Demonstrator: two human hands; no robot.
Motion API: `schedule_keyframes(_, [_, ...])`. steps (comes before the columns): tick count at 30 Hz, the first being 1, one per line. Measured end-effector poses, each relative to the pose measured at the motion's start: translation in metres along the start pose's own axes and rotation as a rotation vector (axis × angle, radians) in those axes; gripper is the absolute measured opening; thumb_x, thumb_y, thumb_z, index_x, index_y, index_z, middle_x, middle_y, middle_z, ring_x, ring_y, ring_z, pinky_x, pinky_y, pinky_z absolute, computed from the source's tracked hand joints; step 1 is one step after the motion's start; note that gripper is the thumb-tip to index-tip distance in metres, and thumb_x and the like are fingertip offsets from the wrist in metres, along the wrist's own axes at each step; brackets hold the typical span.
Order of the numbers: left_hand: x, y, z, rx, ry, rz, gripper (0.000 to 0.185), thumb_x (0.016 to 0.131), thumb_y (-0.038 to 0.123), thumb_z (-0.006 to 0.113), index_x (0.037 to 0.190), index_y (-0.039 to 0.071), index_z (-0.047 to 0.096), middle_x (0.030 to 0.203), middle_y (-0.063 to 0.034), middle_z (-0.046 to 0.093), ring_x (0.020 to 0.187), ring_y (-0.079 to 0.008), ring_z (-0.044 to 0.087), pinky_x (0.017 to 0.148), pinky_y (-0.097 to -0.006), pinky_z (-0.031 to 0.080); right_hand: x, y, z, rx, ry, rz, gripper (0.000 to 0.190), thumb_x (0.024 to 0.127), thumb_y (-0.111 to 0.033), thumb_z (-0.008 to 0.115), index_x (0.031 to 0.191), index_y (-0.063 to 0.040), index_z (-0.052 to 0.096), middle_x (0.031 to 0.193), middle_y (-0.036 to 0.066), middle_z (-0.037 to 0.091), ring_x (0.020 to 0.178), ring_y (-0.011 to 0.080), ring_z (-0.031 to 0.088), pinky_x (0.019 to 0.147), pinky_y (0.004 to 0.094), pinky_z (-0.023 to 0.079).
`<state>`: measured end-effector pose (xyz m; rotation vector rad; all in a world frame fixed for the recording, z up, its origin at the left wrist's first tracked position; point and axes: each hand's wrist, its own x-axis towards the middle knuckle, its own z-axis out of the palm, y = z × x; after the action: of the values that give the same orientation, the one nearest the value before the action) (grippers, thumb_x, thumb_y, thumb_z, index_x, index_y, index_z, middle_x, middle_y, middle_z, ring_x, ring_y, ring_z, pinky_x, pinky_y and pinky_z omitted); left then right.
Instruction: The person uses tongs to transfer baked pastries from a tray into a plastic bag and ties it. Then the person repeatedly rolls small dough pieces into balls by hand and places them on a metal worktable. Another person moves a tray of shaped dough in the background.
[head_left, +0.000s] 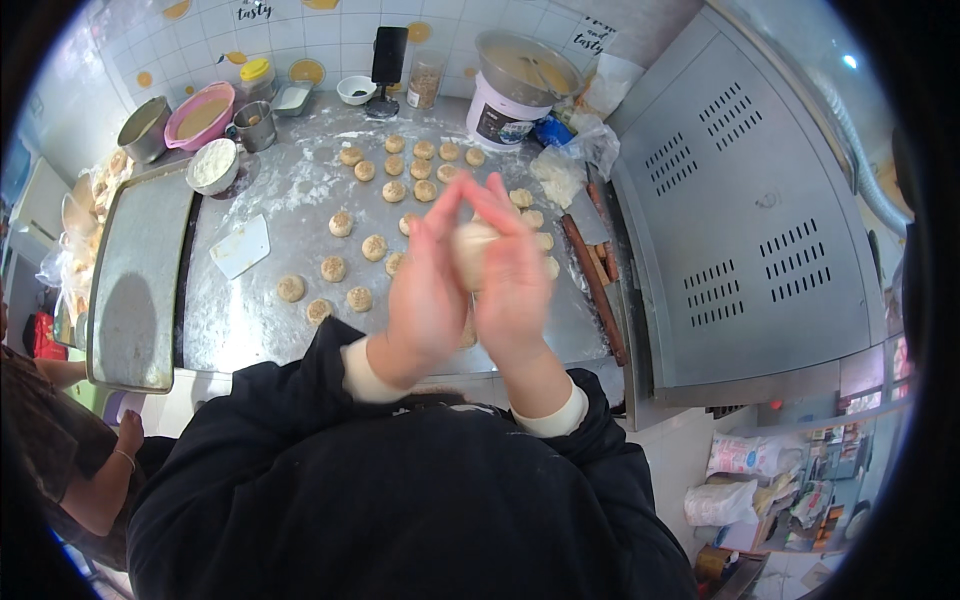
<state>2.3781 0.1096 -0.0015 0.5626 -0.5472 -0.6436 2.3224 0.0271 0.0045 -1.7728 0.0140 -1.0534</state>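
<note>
A pale ball of dough (472, 253) is pressed between my two palms above the steel worktop. My left hand (429, 289) covers its left side and my right hand (514, 274) its right side, fingertips nearly meeting; both are blurred. Beyond and to the left of them, several round dough pieces with brown crumbs on top (374, 247) stand in loose rows. More plain dough pieces (531, 219) sit just right of my right hand, partly hidden by it. Something brown and grainy (468, 330) shows between my wrists, mostly covered.
A white plastic scraper (240, 246) lies left on the floured worktop (289, 180). A metal baking tray (139, 277) lines the left edge, a person (82, 457) beside it. Bowls and a phone on a stand (388, 60) are at the back. A wooden rolling pin (594, 289) lies right, near a steel cabinet (750, 202).
</note>
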Motion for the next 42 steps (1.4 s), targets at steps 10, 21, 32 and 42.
schedule_keyframes(10, [0.009, 0.014, 0.002, -0.616, 0.236, -0.459, 0.064, 0.099, 0.053, 0.023, 0.138, 0.004, 0.037, 0.138, -0.0118, 0.045, 0.13, -0.0272, 0.042, 0.107, -0.0409, 0.035, 0.014, 0.004, -0.02, -0.543, -0.518, -0.47, 0.053, 0.084, -0.038, 0.066, 0.119, 0.0, 0.057, 0.133, 0.023, 0.05, 0.126, 0.0412, 0.046, 0.105, 0.0509, 0.033])
schedule_keyframes(21, [0.001, -0.005, 0.004, -0.272, 0.199, -0.257, 0.06, 0.1, 0.054, 0.022, 0.123, 0.004, 0.046, 0.123, -0.0098, 0.052, 0.115, -0.0206, 0.052, 0.099, -0.0368, 0.042, 0.003, 0.011, -0.001, -0.114, -0.127, -0.192, 0.039, 0.094, -0.031, 0.056, 0.107, 0.005, 0.062, 0.113, 0.022, 0.063, 0.117, 0.0384, 0.054, 0.103, 0.0489, 0.037])
schedule_keyframes(32, [0.016, 0.016, 0.006, -0.321, 0.242, -0.456, 0.064, 0.1, 0.055, 0.019, 0.115, 0.003, 0.053, 0.109, -0.0104, 0.06, 0.104, -0.02, 0.058, 0.094, -0.0345, 0.046, 0.001, -0.001, 0.001, -0.327, -0.156, -0.271, 0.048, 0.077, -0.03, 0.072, 0.111, 0.002, 0.062, 0.114, 0.019, 0.063, 0.11, 0.0383, 0.058, 0.103, 0.0528, 0.032])
schedule_keyframes(42, [0.006, 0.007, -0.002, -0.333, 0.235, -0.459, 0.058, 0.1, 0.053, 0.024, 0.117, 0.004, 0.05, 0.115, -0.0081, 0.058, 0.108, -0.0197, 0.057, 0.094, -0.0349, 0.046, 0.002, -0.004, 0.004, -0.466, -0.108, -0.253, 0.034, 0.091, -0.028, 0.059, 0.108, 0.001, 0.064, 0.114, 0.015, 0.065, 0.117, 0.0327, 0.056, 0.103, 0.0476, 0.037])
